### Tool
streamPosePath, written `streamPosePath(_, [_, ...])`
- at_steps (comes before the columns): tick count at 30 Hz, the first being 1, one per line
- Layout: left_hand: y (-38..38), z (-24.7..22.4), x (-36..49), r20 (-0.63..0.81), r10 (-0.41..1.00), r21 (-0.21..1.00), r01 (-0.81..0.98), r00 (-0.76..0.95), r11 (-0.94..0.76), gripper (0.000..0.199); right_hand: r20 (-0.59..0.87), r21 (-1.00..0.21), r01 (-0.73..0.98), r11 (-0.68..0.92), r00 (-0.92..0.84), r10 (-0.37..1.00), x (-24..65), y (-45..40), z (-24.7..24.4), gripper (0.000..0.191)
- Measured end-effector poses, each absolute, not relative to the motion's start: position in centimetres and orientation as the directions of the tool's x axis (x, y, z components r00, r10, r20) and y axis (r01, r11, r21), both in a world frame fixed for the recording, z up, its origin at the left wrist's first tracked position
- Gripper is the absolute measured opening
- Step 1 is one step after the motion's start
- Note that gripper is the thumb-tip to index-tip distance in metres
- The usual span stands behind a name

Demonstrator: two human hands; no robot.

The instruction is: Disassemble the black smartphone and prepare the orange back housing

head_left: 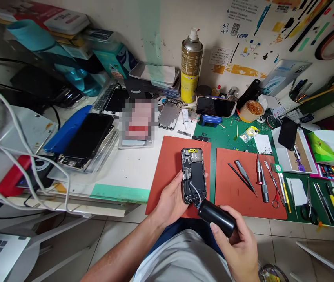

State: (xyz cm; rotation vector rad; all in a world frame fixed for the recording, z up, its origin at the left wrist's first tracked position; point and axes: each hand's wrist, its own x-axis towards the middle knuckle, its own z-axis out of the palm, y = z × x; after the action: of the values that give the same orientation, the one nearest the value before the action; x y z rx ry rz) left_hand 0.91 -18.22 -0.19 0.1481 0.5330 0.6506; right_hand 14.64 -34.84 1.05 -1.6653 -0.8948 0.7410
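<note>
From afar I see the left hand [171, 199] cradling an opened, black rectangular smartphone [196, 176], forearm [126, 246] slanting in from seven o'clock. At the smartphone's five o'clock, the right hand [241, 243] grips a glossy black cylinder [216, 217] with a bent, pale tube [196, 190].

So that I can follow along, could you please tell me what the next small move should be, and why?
Probably a gentle squeeze of the black bottle: the right hand holds it with its thin bent spout over the opened phone, which the left hand supports.
</note>
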Motion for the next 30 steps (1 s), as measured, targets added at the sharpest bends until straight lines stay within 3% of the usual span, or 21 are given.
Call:
streamPosePath(9, [-18.2, 0.1, 1.0, -0.466, 0.602, 0.262, -0.549, 0.648, 0.794, 0.051, 0.055, -0.903, 0.391, -0.180, 0.520, 0.853, 13.7, -35.0, 0.8, 0.037])
streamPosePath(18, [-18.2, 0.3, 1.2, -0.493, 0.605, 0.274, -0.548, 0.626, 0.790, 0.056, 0.281, -0.770, 0.635, -0.061, 0.424, 0.861, 13.2, -33.8, 2.1, 0.036])
streamPosePath(30, [-18.5, 0.7, 1.5, -0.517, 0.612, 0.282, -0.556, 0.598, 0.782, 0.057, 0.387, -0.673, 0.738, 0.052, 0.291, 0.875, 13.1, -34.0, 3.4, 0.053])
